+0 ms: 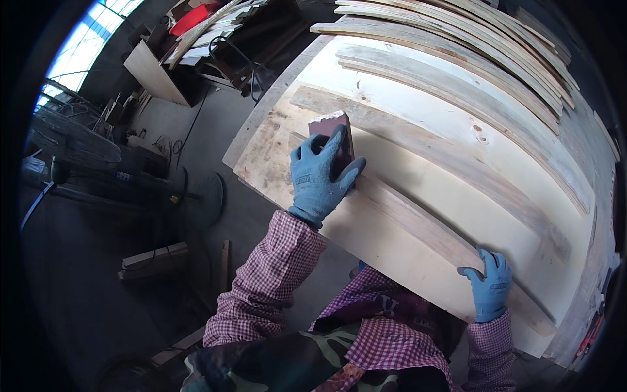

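Centrally, wrapped partway round a maroon block [324, 126]: the gloved left hand [320, 176], fingers spread on the broad face, thumb set apart along the side. Probably so spread for even pressure and a firm hold on a blocky shape. Pale, ragged upper end of the block exposed beyond the fingertips; contact between its underside and the wood hidden from view. Beneath and leading away from it, a long plank [418, 222], laid flat and slantwise along the near edge of the bench [366, 228], presumably for easy reach by both arms. Toward the plank's other end, the right hand [491, 281], half-curled over the wood, with thumb on the near side and fingers toward the far edge; likely placed well apart from the left as a steadying hold against sliding or twisting. Farther across, roughly parallel, a second plank [418, 138], then a pair of strips [450, 95], both untouched and spaced apart, perhaps to keep the working length unobstructed. At the far side, a stack [457, 39] of similar lengths, gathered close together, apparently for compactness.
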Demonstrator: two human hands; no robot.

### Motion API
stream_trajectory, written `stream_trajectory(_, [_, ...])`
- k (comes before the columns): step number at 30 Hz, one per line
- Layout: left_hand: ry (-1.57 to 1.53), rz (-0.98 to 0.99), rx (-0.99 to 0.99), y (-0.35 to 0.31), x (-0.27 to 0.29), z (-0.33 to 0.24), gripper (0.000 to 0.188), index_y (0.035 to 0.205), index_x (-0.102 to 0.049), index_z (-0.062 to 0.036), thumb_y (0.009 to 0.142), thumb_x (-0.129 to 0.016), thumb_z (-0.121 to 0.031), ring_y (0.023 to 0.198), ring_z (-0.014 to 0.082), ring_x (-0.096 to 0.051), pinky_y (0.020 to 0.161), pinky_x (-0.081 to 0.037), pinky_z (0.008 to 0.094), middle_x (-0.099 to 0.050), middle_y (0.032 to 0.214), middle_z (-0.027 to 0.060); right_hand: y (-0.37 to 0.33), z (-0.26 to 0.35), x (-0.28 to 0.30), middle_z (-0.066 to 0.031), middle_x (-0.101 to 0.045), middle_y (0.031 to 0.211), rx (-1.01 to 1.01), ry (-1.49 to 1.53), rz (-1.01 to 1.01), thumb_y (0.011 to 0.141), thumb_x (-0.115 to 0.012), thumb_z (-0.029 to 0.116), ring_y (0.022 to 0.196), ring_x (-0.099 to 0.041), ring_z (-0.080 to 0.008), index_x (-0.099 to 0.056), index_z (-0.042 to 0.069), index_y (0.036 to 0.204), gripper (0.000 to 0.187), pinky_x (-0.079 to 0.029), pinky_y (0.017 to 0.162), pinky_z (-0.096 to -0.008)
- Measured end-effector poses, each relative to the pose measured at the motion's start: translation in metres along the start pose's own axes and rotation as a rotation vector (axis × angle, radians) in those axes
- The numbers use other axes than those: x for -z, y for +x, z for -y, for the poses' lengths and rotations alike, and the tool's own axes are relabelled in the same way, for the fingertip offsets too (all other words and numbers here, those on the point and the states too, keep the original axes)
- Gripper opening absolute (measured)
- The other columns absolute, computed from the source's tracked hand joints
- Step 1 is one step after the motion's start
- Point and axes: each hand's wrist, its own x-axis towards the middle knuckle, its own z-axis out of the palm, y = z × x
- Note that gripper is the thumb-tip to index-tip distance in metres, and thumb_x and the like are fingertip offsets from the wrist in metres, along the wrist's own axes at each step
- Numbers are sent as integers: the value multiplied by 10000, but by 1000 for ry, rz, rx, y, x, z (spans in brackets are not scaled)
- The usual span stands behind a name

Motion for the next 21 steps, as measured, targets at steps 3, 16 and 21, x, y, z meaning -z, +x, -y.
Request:
stream_trajectory(3, [-12,101,32,-3,7,3,769,1423,-526,-151,802,-739,-550,1219,435,-440,1046,-338,532,-450,1358,279,-19,-2,-5,-19,-633,953,41,-46,-65,639,-865,381,896,-609,-245,-703,134,1030,490,-456,760,-409])
stream_trajectory(16, [54,392,133,-12,39,7,791,1513,-424,-264,770,-688,-338,1381,517,-351,1106,-389,508,-215,1570,336,-38,12,-10,-15,-626,981,119,-144,-208,749,-848,315,922,-615,-249,-696,174,1046,362,-471,764,-424])
stream_trajectory(21, [162,402,149,3,40,17,765,1479,-461,-306,758,-715,-292,1243,495,-483,1020,-463,508,-427,1435,272,-33,12,-4,-33,-629,1045,189,-133,-180,821,-794,331,991,-600,-266,-683,165,1130,368,-473,875,-450])
